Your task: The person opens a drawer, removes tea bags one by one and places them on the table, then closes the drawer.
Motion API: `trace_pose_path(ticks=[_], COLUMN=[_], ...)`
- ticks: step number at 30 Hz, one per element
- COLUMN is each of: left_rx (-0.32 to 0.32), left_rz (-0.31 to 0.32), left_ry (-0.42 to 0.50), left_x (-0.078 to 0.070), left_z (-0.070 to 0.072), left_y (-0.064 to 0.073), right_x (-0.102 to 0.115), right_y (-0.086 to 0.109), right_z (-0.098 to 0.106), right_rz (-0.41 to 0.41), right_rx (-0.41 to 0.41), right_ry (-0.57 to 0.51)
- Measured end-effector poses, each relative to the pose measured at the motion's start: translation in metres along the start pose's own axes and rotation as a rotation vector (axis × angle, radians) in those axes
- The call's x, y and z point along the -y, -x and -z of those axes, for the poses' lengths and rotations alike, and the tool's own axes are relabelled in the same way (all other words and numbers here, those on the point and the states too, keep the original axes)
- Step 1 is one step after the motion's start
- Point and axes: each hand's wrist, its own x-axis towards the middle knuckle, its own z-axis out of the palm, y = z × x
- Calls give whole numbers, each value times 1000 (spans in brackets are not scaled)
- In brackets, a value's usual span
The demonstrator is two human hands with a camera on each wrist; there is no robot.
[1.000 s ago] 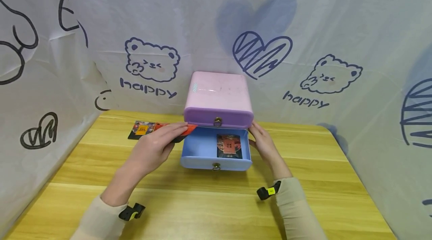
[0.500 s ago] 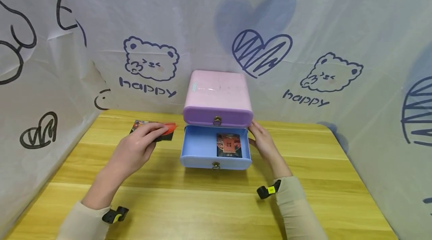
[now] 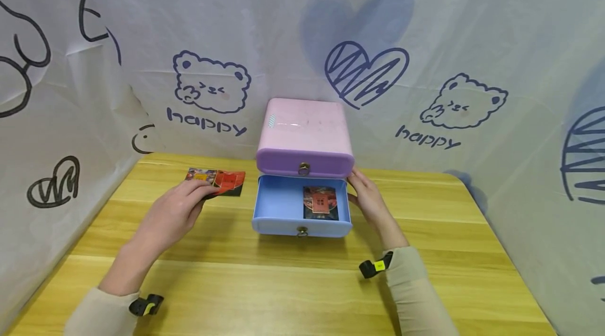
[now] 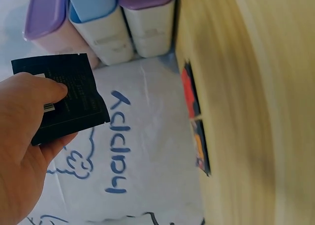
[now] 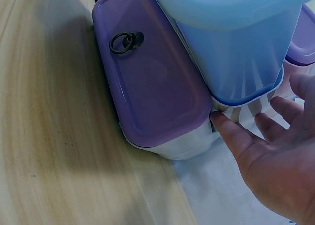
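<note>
My left hand [image 3: 170, 218] pinches a dark square sachet [image 4: 81, 94], thumb across its printed back. In the head view the hand hides most of that sachet. Just past its fingertips, a red-fronted sachet [image 3: 232, 180] and a yellow-labelled sachet [image 3: 200, 175] lie side by side on the table. The blue drawer [image 3: 279, 205] is pulled out, and another dark sachet with a red label [image 3: 321, 203] lies on its right side. My right hand [image 3: 371, 202] rests its extended fingers against the right side of the drawer unit [image 3: 307, 126].
The drawer unit, with a pink top and a purple top drawer [image 3: 283, 163], stands against the printed wall sheet [image 3: 293, 37] at the table's back. Below the blue drawer, another purple drawer [image 5: 152, 82] with a ring pull is pushed in. The wooden table [image 3: 283, 289] spreads in front.
My left hand has moved left, away from the blue drawer, with the sachet, uncovering the red-fronted sachet on the table. The right hand stays at the unit's side.
</note>
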Motion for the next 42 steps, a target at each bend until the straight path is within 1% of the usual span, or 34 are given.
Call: trace_pose_path(ticks=[4,7,11,14,19,24,27,34,42], left_rx=[29,59,137,194,260,320,344,378,461], left_rz=[18,44,102,127,123,136,142,162,199], left_ry=[-12,-19,-24,-26,-45,-76,-98,-129,-121], left_x=[8,11,17,25,40,52,55,59,62], left_z=[-1,-1,-2,-3,-5,-5,-5,-6,-11], left_y=[7,11,17,20,25,29,31,34,36], right_x=[0,1,1,1,2,4,4,3,3], right_y=[0,1,2,2,2,3,3,2,2], right_z=[0,1,0,0,-1,-1,-1,-2,-2], right_rz=[-6,-9,-10,-6,-9,-9,-10,-16,-17], right_rx=[-5,1,-3,-7,-20,-16,-13,-19,-22], right_ry=[2,4,3,1,-5,-13,-14,-8,-7])
